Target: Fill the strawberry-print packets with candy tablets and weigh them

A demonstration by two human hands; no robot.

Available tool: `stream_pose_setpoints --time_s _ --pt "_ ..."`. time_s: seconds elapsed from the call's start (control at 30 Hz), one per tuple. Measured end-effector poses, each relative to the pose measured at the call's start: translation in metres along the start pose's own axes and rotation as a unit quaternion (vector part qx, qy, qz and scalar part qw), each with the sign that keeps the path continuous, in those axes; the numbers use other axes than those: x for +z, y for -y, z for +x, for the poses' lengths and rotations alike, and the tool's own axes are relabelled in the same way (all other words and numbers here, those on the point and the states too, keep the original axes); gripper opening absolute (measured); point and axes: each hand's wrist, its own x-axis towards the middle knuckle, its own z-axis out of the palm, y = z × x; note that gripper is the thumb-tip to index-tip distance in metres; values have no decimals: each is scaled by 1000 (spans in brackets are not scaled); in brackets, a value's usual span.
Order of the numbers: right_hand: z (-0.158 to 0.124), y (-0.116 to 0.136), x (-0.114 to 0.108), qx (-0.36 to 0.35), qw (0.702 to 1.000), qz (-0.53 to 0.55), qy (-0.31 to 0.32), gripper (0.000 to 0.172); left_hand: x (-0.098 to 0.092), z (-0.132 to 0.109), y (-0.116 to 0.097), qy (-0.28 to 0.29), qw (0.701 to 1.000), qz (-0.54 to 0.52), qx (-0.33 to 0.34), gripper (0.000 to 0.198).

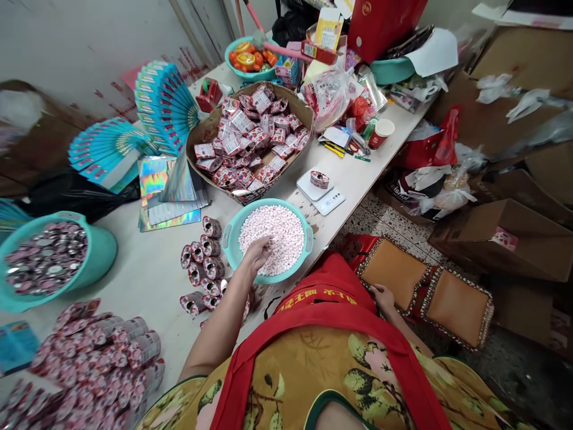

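My left hand (258, 253) reaches over the left side of a turquoise basin (227, 243), its fingers extended and touching small pale pink candies (286, 230). Whether any candies lie under the fingers is hidden. Low on the right, my right hand (383, 297) is beside the red apron (329, 286) and the edge of a brown padded chair (391, 269). Its fingers look loosely stretched, with nothing visible in them. Several small patterned tins (210, 266) without lids stand left of the basin.
Behind the basin is a cardboard box (197, 170) of wrapped tins. A white scale (308, 188) bearing one tin (319, 179) stands to the right. On the left are a turquoise tub (101, 248) of metal lids and a large tin pile (102, 364). Cardboard boxes (505, 239) crowd the floor.
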Motion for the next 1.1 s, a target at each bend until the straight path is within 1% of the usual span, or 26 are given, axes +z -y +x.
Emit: stream_pose_setpoints --time_s 0.07,0.13,0.2,0.27,0.33,0.4,0.43,0.5,0.6,0.7,0.8,0.9,0.97,1.0,1.03,1.07,1.1 --pt "6 3 -2 22 999 10 27 24 21 9 -15 31 998 42 30 8" --pt "12 4 -6 37 998 24 37 18 52 25 -33 60 992 90 67 11" --pt "18 3 -13 48 997 38 39 11 92 49 -51 77 980 148 105 10" --pt "24 2 -21 59 996 49 40 11 137 78 -67 79 963 215 140 9" --pt "33 1 -30 70 995 58 44 15 179 109 -79 69 940 290 169 10" --pt "43 2 -38 84 993 65 46 18 213 139 -86 54 909 365 194 12" --pt "49 2 -42 91 992 68 48 19 227 152 -89 46 891 400 207 12" --pt "62 3 -46 107 990 74 53 20 247 173 -90 30 854 465 233 14" --pt "81 6 -49 119 987 85 68 20 261 192 -88 11 802 539 258 16" --pt "99 12 -46 116 985 94 84 21 264 201 -84 4 764 585 271 21" --pt "117 22 -40 112 986 89 87 22 261 203 -83 7 741 609 282 27" --pt "132 33 -33 105 987 86 90 25 258 202 -83 9 728 619 295 28" --pt "139 40 -30 98 987 88 92 28 256 202 -83 6 730 614 301 26" --pt "141 43 -28 94 987 89 93 29 256 202 -84 5 737 604 303 23" --pt "142 45 -27 91 987 90 94 31 255 201 -84 7 750 587 304 21" --pt "143 47 -25 88 987 91 94 34 255 201 -84 13 772 560 301 19" --pt "142 48 -25 85 988 91 94 36 254 201 -84 22 803 521 290 16"
